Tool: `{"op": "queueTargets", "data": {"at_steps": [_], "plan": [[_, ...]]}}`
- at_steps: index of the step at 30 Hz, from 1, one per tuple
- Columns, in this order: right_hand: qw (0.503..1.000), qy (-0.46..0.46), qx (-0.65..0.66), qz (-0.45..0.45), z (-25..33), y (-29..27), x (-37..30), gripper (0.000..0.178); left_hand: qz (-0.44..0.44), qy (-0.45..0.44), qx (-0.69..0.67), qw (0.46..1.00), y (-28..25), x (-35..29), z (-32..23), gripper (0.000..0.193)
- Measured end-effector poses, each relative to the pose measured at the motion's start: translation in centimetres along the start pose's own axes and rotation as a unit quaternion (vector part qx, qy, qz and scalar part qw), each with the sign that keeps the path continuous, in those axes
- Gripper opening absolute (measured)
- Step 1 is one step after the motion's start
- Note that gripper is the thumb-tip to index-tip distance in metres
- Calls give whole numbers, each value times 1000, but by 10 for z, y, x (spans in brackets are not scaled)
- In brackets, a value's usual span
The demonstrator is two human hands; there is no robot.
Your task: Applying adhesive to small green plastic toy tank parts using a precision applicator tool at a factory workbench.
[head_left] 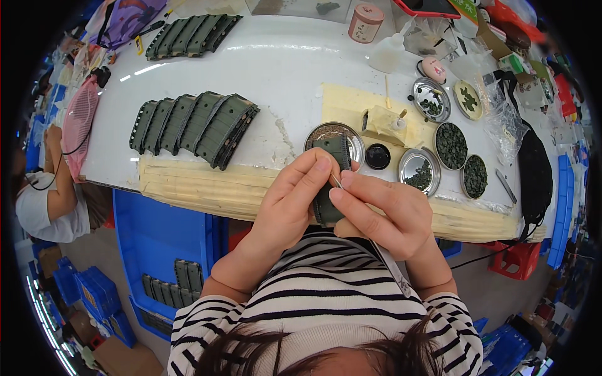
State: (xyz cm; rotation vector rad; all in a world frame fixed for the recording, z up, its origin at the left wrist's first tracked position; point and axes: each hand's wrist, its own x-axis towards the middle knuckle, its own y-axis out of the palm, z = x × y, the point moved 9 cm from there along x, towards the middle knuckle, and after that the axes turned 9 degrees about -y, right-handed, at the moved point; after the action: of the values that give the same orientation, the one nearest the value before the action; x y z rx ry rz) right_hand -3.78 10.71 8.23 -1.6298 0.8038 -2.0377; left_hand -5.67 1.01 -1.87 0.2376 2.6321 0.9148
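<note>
Left grip (291, 191) holding dark-green strip (325, 210), toothed edge, right grip (390, 216) pinching slender, perhaps metal tool (337, 181)

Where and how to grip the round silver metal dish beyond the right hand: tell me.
Probably pinch the dish by its near rim, coming from the person's side: the raised edge offers a hold, a round black pot sits to its left, and loose dark green pieces inside call for keeping it level.

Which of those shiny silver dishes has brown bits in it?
The leftmost silver dish, partly hidden by the green strip; the other silver dishes hold dark green bits.
</note>
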Motion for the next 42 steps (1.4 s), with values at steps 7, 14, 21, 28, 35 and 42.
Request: {"op": "queueTargets", "data": {"at_steps": [7,14,21,28,35,42], "plan": [[1000,1,-6,-1,2,0,1,29,-2,4,14,1000,2,-3,-1,26],[1000,-1,-20,5,3,2,0,29,-12,11,30,999,4,-4,-1,26],[999,37,20,0,-2,-4,-2,27,13,18,93,995,3,-4,2,27],[921,346,137,-116,-62,-19,-70,12,-42,31,-42,998,5,-13,-14,71],[929,358,35,-83,-69,-15,-82,11,-48,16,-239,970,-16,-11,-4,68],[937,341,6,-75,-69,-13,-81,9,-75,24,-236,969,-25,-16,-3,43]]}}
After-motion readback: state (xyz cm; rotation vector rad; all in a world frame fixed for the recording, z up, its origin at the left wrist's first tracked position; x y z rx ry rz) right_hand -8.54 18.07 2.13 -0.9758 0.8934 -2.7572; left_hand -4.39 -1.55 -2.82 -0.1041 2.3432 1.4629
